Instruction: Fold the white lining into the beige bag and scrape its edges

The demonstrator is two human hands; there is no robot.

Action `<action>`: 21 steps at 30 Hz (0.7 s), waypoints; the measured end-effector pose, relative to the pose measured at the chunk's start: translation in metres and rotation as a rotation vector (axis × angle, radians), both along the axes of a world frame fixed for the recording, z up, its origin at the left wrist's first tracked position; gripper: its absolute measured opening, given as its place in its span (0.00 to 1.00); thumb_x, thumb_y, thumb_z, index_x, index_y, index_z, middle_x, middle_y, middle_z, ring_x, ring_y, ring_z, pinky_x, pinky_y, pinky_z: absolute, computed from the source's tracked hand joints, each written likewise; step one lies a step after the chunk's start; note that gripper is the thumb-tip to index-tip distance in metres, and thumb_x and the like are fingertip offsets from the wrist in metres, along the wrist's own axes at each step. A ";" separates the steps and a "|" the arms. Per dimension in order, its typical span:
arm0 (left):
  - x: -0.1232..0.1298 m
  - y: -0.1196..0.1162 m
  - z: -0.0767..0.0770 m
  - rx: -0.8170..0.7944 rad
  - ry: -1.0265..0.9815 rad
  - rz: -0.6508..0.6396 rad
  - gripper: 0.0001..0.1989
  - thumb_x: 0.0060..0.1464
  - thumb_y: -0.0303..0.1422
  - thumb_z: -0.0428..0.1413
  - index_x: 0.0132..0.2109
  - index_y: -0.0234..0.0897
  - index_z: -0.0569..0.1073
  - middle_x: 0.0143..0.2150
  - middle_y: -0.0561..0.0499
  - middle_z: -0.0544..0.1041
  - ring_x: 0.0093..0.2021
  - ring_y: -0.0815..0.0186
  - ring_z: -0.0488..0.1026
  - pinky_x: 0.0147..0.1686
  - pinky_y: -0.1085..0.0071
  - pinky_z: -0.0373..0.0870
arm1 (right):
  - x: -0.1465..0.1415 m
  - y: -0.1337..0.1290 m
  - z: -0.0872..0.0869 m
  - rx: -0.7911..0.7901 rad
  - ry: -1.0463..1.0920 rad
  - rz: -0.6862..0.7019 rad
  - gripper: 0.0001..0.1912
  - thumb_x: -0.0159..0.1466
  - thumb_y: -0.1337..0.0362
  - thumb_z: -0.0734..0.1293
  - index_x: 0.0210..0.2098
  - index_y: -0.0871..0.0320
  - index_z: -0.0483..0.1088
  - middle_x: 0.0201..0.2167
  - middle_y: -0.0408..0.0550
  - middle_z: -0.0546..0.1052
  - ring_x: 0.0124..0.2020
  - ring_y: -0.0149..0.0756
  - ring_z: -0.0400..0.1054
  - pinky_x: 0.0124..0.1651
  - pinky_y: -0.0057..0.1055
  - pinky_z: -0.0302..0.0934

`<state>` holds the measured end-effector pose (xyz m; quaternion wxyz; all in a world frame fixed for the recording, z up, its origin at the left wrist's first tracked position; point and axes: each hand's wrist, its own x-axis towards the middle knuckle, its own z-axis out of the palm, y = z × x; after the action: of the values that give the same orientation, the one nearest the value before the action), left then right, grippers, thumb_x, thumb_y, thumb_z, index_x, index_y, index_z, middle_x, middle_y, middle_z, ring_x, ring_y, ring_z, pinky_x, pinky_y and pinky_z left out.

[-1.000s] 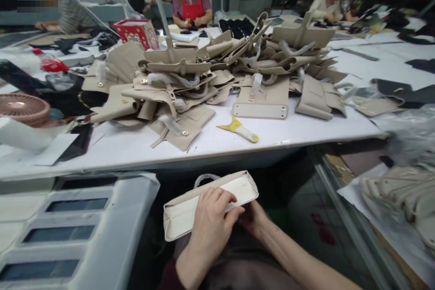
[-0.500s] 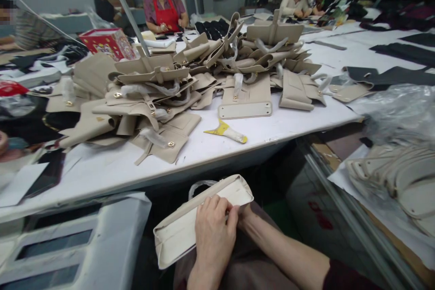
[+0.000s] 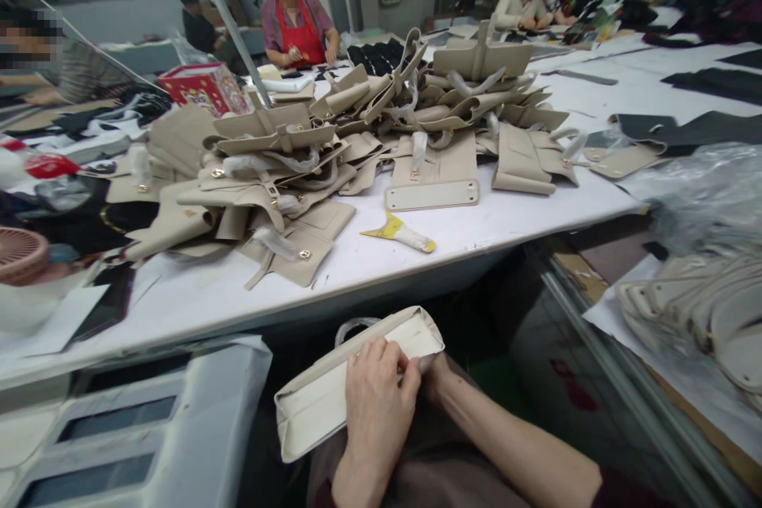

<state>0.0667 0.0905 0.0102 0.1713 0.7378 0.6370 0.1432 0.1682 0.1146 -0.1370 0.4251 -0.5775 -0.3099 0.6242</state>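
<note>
A beige bag piece (image 3: 313,406) with a pale long panel facing up rests over my lap, tilted, its right end higher in the picture. My left hand (image 3: 381,393) lies across the panel, thumb and fingers closed on the near edge. At the right end, my right hand (image 3: 437,373) is mostly behind the bag piece; its fingers are hidden. A clear-wrapped handle (image 3: 355,325) shows beyond the far edge. On the white table (image 3: 476,234) lies a yellow-and-white tool (image 3: 400,232), in front of a beige base strip (image 3: 432,195).
Beige bag parts (image 3: 351,135) are heaped on the table. Stacked beige strips (image 3: 708,309) and clear plastic (image 3: 696,198) sit at the right. A grey plastic-covered frame (image 3: 220,405) stands at lower left. Beyond the heap are a red box (image 3: 205,89) and several people.
The whole view has shifted slightly, bringing more of a pink fan into sight at the left. Both hands stay at the bag piece in nearly the same pose.
</note>
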 end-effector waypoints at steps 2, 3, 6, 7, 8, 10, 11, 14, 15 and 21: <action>0.000 -0.001 0.000 0.014 -0.002 -0.003 0.09 0.59 0.32 0.54 0.30 0.40 0.68 0.32 0.51 0.72 0.38 0.59 0.69 0.38 0.61 0.58 | 0.025 -0.020 0.008 -0.019 -0.084 -0.055 0.19 0.69 0.51 0.59 0.35 0.60 0.71 0.29 0.47 0.74 0.28 0.38 0.71 0.32 0.36 0.69; 0.000 -0.001 0.000 0.020 -0.004 -0.002 0.09 0.59 0.31 0.53 0.30 0.40 0.67 0.32 0.51 0.72 0.38 0.59 0.69 0.38 0.61 0.58 | 0.038 -0.032 0.016 -0.015 -0.125 -0.079 0.20 0.68 0.50 0.59 0.33 0.59 0.71 0.28 0.48 0.74 0.30 0.40 0.71 0.33 0.37 0.69; -0.001 -0.004 -0.001 0.032 -0.008 0.004 0.09 0.59 0.31 0.53 0.30 0.40 0.68 0.32 0.51 0.72 0.38 0.60 0.69 0.38 0.62 0.58 | 0.068 -0.067 0.050 0.179 -0.290 -0.063 0.14 0.67 0.53 0.63 0.40 0.56 0.74 0.38 0.51 0.76 0.43 0.46 0.72 0.46 0.39 0.69; 0.000 -0.004 -0.001 0.034 -0.007 0.006 0.08 0.59 0.31 0.52 0.30 0.40 0.68 0.32 0.51 0.72 0.38 0.60 0.69 0.38 0.62 0.59 | 0.073 -0.076 0.062 0.341 -0.400 -0.019 0.12 0.68 0.57 0.63 0.45 0.55 0.73 0.44 0.51 0.76 0.48 0.46 0.71 0.51 0.40 0.68; 0.000 -0.005 -0.002 0.036 -0.007 0.008 0.08 0.59 0.31 0.52 0.30 0.40 0.68 0.33 0.51 0.72 0.38 0.60 0.69 0.38 0.62 0.59 | 0.075 -0.084 0.073 0.514 -0.520 0.028 0.14 0.69 0.61 0.62 0.51 0.53 0.72 0.50 0.51 0.74 0.53 0.45 0.69 0.55 0.40 0.66; 0.000 -0.004 -0.001 0.035 -0.009 0.010 0.09 0.59 0.31 0.52 0.30 0.40 0.68 0.32 0.51 0.72 0.37 0.60 0.69 0.38 0.62 0.59 | 0.071 -0.092 0.090 0.828 -0.767 0.134 0.21 0.69 0.68 0.59 0.61 0.53 0.65 0.59 0.52 0.69 0.60 0.44 0.63 0.60 0.41 0.64; 0.000 -0.004 -0.001 0.035 -0.012 0.011 0.09 0.59 0.31 0.53 0.30 0.40 0.68 0.32 0.51 0.72 0.37 0.60 0.69 0.38 0.63 0.59 | 0.067 -0.093 0.094 0.923 -0.870 0.179 0.25 0.69 0.71 0.59 0.64 0.54 0.61 0.61 0.54 0.66 0.62 0.44 0.61 0.62 0.42 0.63; 0.000 -0.003 0.000 0.038 -0.019 0.020 0.09 0.59 0.32 0.53 0.29 0.40 0.68 0.32 0.51 0.72 0.37 0.60 0.69 0.39 0.63 0.61 | 0.051 -0.086 0.093 1.042 -1.105 0.262 0.30 0.68 0.74 0.58 0.68 0.60 0.52 0.63 0.58 0.64 0.65 0.48 0.56 0.62 0.48 0.64; -0.001 -0.003 0.001 0.042 -0.016 0.021 0.09 0.59 0.32 0.53 0.29 0.39 0.68 0.32 0.51 0.72 0.37 0.60 0.69 0.39 0.62 0.61 | 0.047 -0.083 0.090 1.052 -1.158 0.271 0.31 0.68 0.74 0.58 0.69 0.61 0.51 0.63 0.59 0.64 0.66 0.49 0.56 0.61 0.50 0.64; -0.008 -0.015 0.002 0.082 0.013 -0.009 0.06 0.61 0.31 0.52 0.35 0.38 0.71 0.37 0.48 0.74 0.40 0.58 0.70 0.42 0.60 0.63 | 0.034 -0.080 0.081 1.043 -1.227 0.251 0.30 0.68 0.72 0.59 0.68 0.64 0.52 0.62 0.63 0.65 0.65 0.52 0.56 0.60 0.53 0.65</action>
<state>0.0586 0.0753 0.0119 0.1373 0.7479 0.6284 0.1638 0.2024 0.0351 -0.0561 0.3210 -0.5055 -0.8007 0.0153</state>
